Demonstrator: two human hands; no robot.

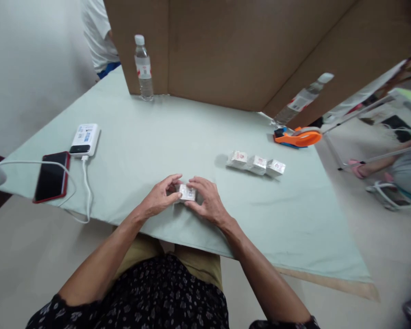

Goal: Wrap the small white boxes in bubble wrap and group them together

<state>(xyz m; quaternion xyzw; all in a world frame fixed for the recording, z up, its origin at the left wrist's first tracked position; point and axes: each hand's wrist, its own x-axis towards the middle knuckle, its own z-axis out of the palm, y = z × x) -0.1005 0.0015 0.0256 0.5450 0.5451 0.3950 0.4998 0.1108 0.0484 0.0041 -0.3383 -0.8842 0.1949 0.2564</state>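
A small white box with dark print (187, 193) lies near the front edge of the table, between my two hands. My left hand (161, 196) grips its left end with thumb and fingers. From the other side, my right hand (207, 198) holds it with the thumb at the near edge and the fingers at the far edge. To the right, a short row of similar small white boxes (256, 163) with red marks sits on the cloth, apart from my hands.
A cardboard screen (215, 55) stands along the back. Water bottles stand before it at left (144, 68) and right (301, 100). An orange tape dispenser (299, 136) is at the right edge. At left lie a white power bank (85, 139) with a cable and a phone (52, 177).
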